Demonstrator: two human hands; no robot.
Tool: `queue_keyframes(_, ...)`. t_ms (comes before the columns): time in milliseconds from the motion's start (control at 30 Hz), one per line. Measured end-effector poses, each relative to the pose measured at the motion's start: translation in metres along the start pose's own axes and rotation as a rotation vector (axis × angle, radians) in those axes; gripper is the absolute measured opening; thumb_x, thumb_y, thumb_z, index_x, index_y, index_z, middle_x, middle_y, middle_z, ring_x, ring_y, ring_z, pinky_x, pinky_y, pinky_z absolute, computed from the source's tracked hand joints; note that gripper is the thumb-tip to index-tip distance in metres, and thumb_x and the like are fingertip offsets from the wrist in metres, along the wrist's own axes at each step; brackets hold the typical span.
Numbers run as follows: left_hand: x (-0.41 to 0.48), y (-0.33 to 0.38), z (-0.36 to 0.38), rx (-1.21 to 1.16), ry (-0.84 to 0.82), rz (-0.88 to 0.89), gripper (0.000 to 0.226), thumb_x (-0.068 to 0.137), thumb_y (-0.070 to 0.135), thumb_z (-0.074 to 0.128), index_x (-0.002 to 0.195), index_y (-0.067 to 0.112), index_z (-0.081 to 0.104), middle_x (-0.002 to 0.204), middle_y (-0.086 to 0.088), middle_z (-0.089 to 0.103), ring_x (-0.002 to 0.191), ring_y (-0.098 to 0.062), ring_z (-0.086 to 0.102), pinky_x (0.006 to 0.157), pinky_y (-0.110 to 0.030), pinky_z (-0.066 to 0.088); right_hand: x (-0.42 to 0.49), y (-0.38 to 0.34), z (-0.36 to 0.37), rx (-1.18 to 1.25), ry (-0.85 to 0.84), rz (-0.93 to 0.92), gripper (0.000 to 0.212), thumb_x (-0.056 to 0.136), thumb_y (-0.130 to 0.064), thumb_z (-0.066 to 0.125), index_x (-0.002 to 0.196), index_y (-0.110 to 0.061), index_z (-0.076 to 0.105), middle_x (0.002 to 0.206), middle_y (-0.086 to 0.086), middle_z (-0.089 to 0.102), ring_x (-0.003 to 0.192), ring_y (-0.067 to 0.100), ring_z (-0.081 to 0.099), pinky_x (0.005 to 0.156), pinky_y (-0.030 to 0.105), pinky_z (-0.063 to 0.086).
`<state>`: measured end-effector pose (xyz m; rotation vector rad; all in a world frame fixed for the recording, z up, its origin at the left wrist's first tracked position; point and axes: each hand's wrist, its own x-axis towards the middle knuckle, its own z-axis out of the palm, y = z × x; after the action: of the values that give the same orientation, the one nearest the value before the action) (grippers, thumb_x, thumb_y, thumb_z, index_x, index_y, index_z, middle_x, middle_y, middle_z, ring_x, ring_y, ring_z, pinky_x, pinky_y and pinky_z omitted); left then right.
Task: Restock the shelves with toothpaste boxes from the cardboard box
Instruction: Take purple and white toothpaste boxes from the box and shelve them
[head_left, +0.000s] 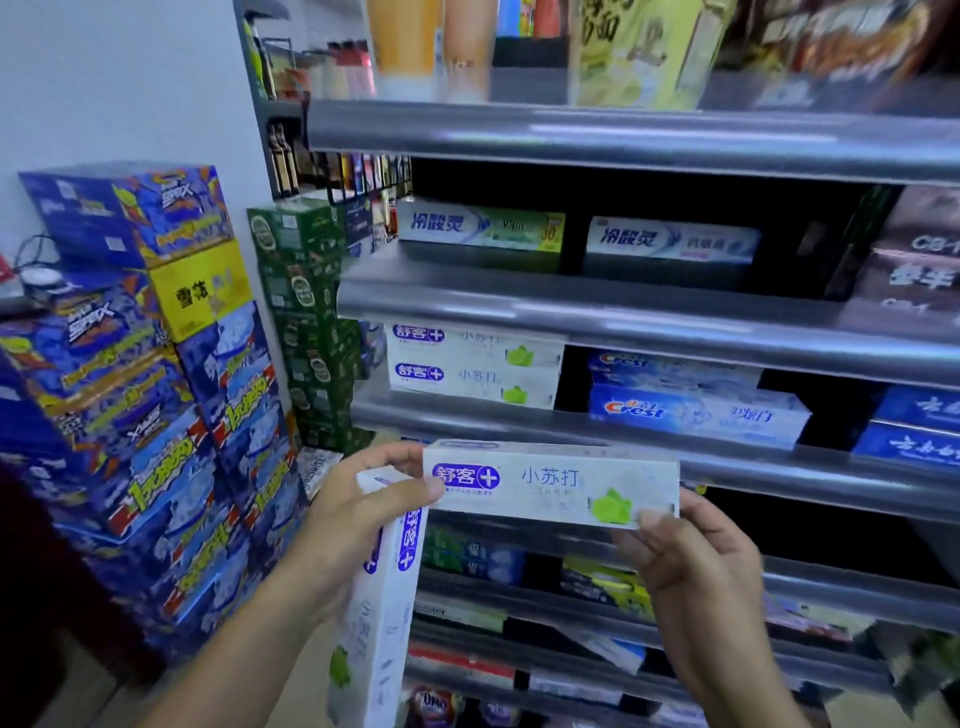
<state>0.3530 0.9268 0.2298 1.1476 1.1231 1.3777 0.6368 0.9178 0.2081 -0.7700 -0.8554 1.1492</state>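
Gripping – left hand (363, 519): thumb and forefinger pinch the left end of the level 舒客 toothpaste box (550, 483); the same hand also holds a hanging 舒客 toothpaste box (376, 613) against the palm, long axis pointing down.
Right hand (691, 561): thumb and fingers pinch the right end of the level box, beside the green leaf mark.
Box position: held in the air in front of a grey shelf rail (779, 473); whether it touches the rail cannot be told.
Key relation: the matching shelf stack (472, 364), two boxes high, lies above the hands and slightly left, on the next shelf up; the left hand is nearer to it.
Long axis: horizontal, parallel to the shelf edge, printed face outward – the same lie as the stacked boxes. Judged: a lift and a push inward, with no turn needed.
Appearance: white carton, purple logo at the left, 小苏打 lettering, green mark at the right; edges square, no crushing visible.
Neighbour: Crest boxes (696, 410) stand right of the stack, a dark gap between.
Cardboard box: not in view.
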Motion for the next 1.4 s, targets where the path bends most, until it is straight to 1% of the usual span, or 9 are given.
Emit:
queue_keyframes(133, 0.014, 0.013, -0.021, -0.067, 0.033, 0.047, 0.056, 0.058, 0.035, 0.088, 0.109, 0.016, 0.078, 0.111, -0.017, 0.076, 0.100, -0.037, 0.074, 0.090, -0.047, 0.057, 0.007, 0.003, 0.032, -0.003, 0.056, -0.091, 0.046, 0.070, -0.008, 0.076, 0.114, -0.018, 0.068, 0.097, 0.015, 0.076, 0.093, 0.033, 0.075, 0.076, 0.039, 0.063)
queue_keyframes(300, 0.038, 0.026, -0.038, -0.086, 0.028, 0.076, 0.036, 0.069, 0.021, 0.082, 0.104, 0.016, 0.080, 0.106, -0.016, 0.077, 0.093, -0.033, 0.077, 0.069, -0.025, 0.059, 0.021, 0.005, 0.065, -0.285, 0.071, -0.249, 0.043, 0.084, 0.000, 0.077, 0.100, -0.039, 0.073, 0.095, 0.005, 0.080, 0.089, 0.025, 0.077, 0.075, 0.035, 0.062)
queue_keyframes(500, 0.065, 0.035, -0.044, -0.092, 0.038, 0.087, 0.029, 0.068, 0.020, 0.081, 0.097, 0.024, 0.082, 0.102, -0.013, 0.079, 0.090, -0.028, 0.077, 0.067, -0.026, 0.059, 0.051, 0.011, 0.083, -0.614, 0.163, -0.341, 0.047, 0.083, -0.020, 0.083, 0.093, -0.063, 0.069, 0.094, -0.019, 0.068, 0.087, 0.007, 0.064, 0.079, 0.043, 0.059)
queue_keyframes(567, 0.072, 0.035, -0.044, -0.076, 0.017, 0.090, 0.033, 0.070, 0.021, 0.082, 0.102, 0.024, 0.081, 0.105, -0.011, 0.079, 0.096, -0.028, 0.077, 0.074, -0.029, 0.059, 0.062, 0.015, 0.086, -0.634, 0.160, -0.329, 0.041, 0.083, -0.020, 0.082, 0.095, -0.056, 0.070, 0.088, -0.017, 0.067, 0.078, 0.006, 0.060, 0.074, 0.039, 0.057)
queue_keyframes(700, 0.086, 0.036, -0.042, 0.000, -0.021, 0.128, 0.035, 0.073, 0.023, 0.079, 0.108, 0.027, 0.080, 0.109, -0.006, 0.079, 0.101, -0.026, 0.075, 0.085, -0.033, 0.054, 0.079, 0.019, 0.091, -0.719, 0.170, -0.330, 0.032, 0.082, -0.023, 0.082, 0.100, -0.047, 0.071, 0.081, -0.020, 0.069, 0.065, -0.003, 0.056, 0.058, 0.010, 0.045)
queue_keyframes(867, 0.097, 0.036, -0.039, 0.048, -0.013, 0.106, 0.035, 0.068, 0.029, 0.082, 0.104, 0.030, 0.080, 0.105, -0.004, 0.079, 0.097, -0.025, 0.076, 0.082, -0.035, 0.054, 0.096, 0.024, 0.093, -0.780, 0.216, -0.295, 0.030, 0.083, -0.023, 0.081, 0.112, -0.027, 0.074, 0.089, -0.018, 0.069, 0.068, -0.003, 0.060, 0.066, 0.018, 0.050)
queue_keyframes(1033, 0.106, 0.034, -0.039, 0.085, 0.012, 0.087, 0.059, 0.057, 0.039, 0.086, 0.112, 0.022, 0.077, 0.109, -0.006, 0.078, 0.103, -0.029, 0.074, 0.094, -0.043, 0.054, 0.104, 0.029, 0.093, -0.830, 0.221, -0.301, 0.030, 0.085, -0.026, 0.079, 0.115, -0.025, 0.073, 0.089, -0.026, 0.065, 0.083, -0.007, 0.062, 0.064, 0.004, 0.042)
queue_keyframes(1200, 0.112, 0.032, -0.040, 0.128, 0.021, 0.076, 0.037, 0.066, 0.030, 0.084, 0.102, 0.027, 0.080, 0.103, -0.005, 0.079, 0.093, -0.026, 0.075, 0.084, -0.038, 0.053, 0.105, 0.034, 0.096, -0.871, 0.214, -0.277, 0.030, 0.088, -0.027, 0.077, 0.117, -0.022, 0.073, 0.097, -0.015, 0.070, 0.084, -0.005, 0.062, 0.066, 0.009, 0.044)
queue_keyframes(1400, 0.108, 0.025, -0.046, 0.219, 0.009, 0.080, 0.028, 0.071, 0.027, 0.084, 0.097, 0.037, 0.081, 0.100, 0.002, 0.080, 0.087, -0.017, 0.077, 0.079, -0.035, 0.055, 0.099, 0.035, 0.094, -1.009, 0.148, -0.221, 0.012, 0.089, -0.030, 0.072, 0.100, -0.024, 0.073, 0.085, -0.016, 0.069, 0.085, 0.013, 0.068, 0.073, 0.033, 0.054)
